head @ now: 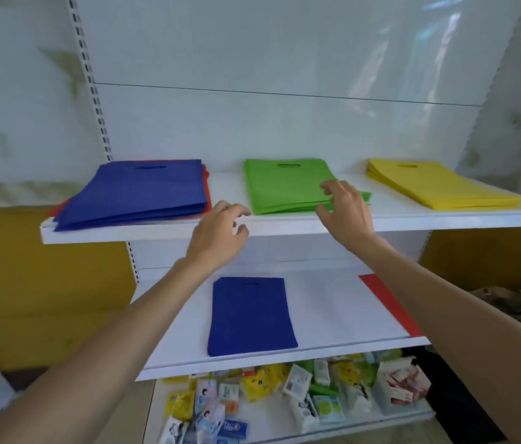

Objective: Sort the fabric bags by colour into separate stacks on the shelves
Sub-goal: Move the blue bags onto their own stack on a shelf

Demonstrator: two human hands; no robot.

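Sorting partly done: green stack (288, 184) and yellow stack (438, 184) look settled, while blue and red remain mixed.
Mid-frame I see both hands empty: left hand (220, 232) loosely curled before the upper shelf (444, 219), right hand (345, 213) spread at the green stack's corner. At upper left the blue stack (134, 193) sits on red bags (208, 190); a single blue bag (251, 315) and a red bag (387, 299) lie lower.

A white shelf unit fills the view: a glossy back panel (252, 59), a slotted upright (92, 88) on its left, an upper shelf (444, 221) and a middle shelf (326, 312). Daylight reflects off the panel's upper right. Yellow panels (44, 283) show on both sides behind the unit.
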